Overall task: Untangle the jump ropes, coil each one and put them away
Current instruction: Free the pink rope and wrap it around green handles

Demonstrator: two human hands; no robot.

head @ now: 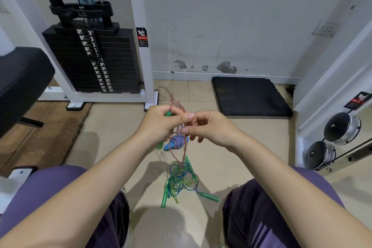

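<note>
Centrally, near mid-frame, the left hand (159, 121) grips a green handle (168, 113) of a pinkish translucent jump rope (177, 104), most of the handle hidden in the fist. Just beside it, the right hand (211, 127) pinches that rope's strands; its lower fingers curl out of sight. Below the hands, a blue-and-white braided rope bundle (178, 141) with a blue handle (167, 147) is partly covered. Lower centre, on the tiled floor (112, 127), lies a green-and-blue tangle (181, 179); individual ropes cannot be separated.

view: head, single | faces: forward and down | near: both hands (187, 127) | far: wall (231, 26)
</note>
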